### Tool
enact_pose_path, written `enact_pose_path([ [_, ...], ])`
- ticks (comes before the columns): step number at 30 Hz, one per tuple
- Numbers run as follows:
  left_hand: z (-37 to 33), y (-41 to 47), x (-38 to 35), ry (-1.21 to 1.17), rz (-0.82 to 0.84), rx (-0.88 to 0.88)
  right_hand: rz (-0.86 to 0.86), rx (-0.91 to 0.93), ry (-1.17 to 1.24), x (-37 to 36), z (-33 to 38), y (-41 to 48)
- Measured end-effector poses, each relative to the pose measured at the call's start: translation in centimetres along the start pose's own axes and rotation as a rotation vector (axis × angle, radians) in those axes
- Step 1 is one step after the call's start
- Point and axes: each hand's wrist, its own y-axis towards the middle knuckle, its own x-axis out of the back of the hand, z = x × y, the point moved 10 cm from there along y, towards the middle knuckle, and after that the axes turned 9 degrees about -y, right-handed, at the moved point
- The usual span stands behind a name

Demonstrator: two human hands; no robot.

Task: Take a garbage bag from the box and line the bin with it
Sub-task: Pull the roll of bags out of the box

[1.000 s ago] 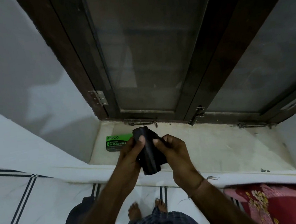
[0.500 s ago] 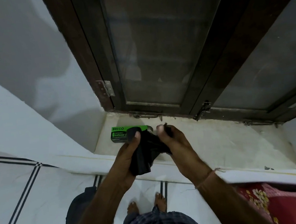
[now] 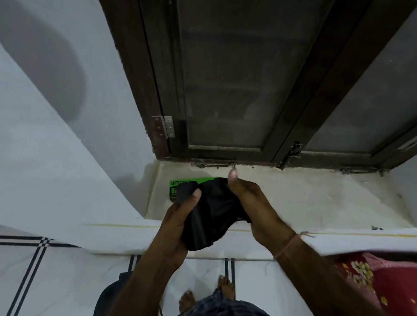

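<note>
A black roll of garbage bags (image 3: 209, 216) is held over the window sill's front edge. My left hand (image 3: 177, 227) grips the rolled part, thumb pressed on its top end. My right hand (image 3: 251, 204) pinches the loose outer bag, which spreads between the two hands. The green garbage bag box (image 3: 176, 183) lies flat on the sill behind the roll, mostly hidden by it. A dark rounded object (image 3: 107, 305) on the floor under my left forearm may be the bin; only part of it shows.
The stone sill (image 3: 308, 199) runs to the right below a dark wooden window frame (image 3: 300, 113) with latches. White walls stand left and right. A red floral cloth (image 3: 398, 284) lies at lower right. My bare feet (image 3: 207, 293) stand on white striped floor tiles.
The hands have drawn apart and the loose bag has unrolled wider between them. The view has tilted up and the roll now covers more of the green box.
</note>
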Motion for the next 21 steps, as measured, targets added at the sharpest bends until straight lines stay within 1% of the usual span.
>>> enact_pose_path([
  [1,-0.1,-0.2,0.1,0.012,0.012,0.006,0.045,0.012,-0.06,-0.9,0.2,-0.4],
  [2,-0.1,-0.2,0.3,0.013,0.024,0.013,0.047,0.028,-0.119,-1.3,0.1,-0.4],
  [3,-0.2,-0.3,0.3,0.004,0.031,0.027,0.01,0.041,-0.146,-1.3,-0.1,-0.4],
  [5,-0.2,-0.4,0.6,-0.019,0.032,0.047,-0.075,0.063,-0.103,-0.7,-0.4,-0.4],
  [7,-0.2,-0.4,0.9,-0.052,0.026,0.064,-0.112,0.067,-0.015,-0.5,-0.6,-0.7],
  [11,0.0,-0.9,1.3,-0.071,0.051,0.131,-0.221,0.017,-0.006,-0.4,-1.5,-1.5],
  [13,0.1,-1.0,1.4,-0.074,0.039,0.131,-0.202,-0.004,0.107,-0.9,-1.9,-1.4],
  [15,0.1,-1.0,1.3,-0.066,0.041,0.123,-0.1,-0.012,0.209,-1.9,-1.7,-1.5],
  [16,0.0,-1.0,1.2,-0.055,0.046,0.114,-0.029,-0.007,0.182,-2.6,-1.3,-1.6],
  [17,-0.1,-1.1,1.3,-0.052,0.053,0.113,0.012,0.01,0.101,-3.2,-1.0,-1.9],
  [18,-0.2,-1.1,1.4,-0.049,0.058,0.113,0.006,0.033,0.014,-3.5,-0.6,-2.0],
  [19,-0.3,-1.2,1.6,-0.049,0.057,0.118,-0.051,0.048,-0.063,-3.2,-0.6,-2.0],
  [21,-0.2,-1.1,1.9,-0.048,0.06,0.131,-0.161,0.041,-0.075,-2.6,-1.0,-1.9],
])
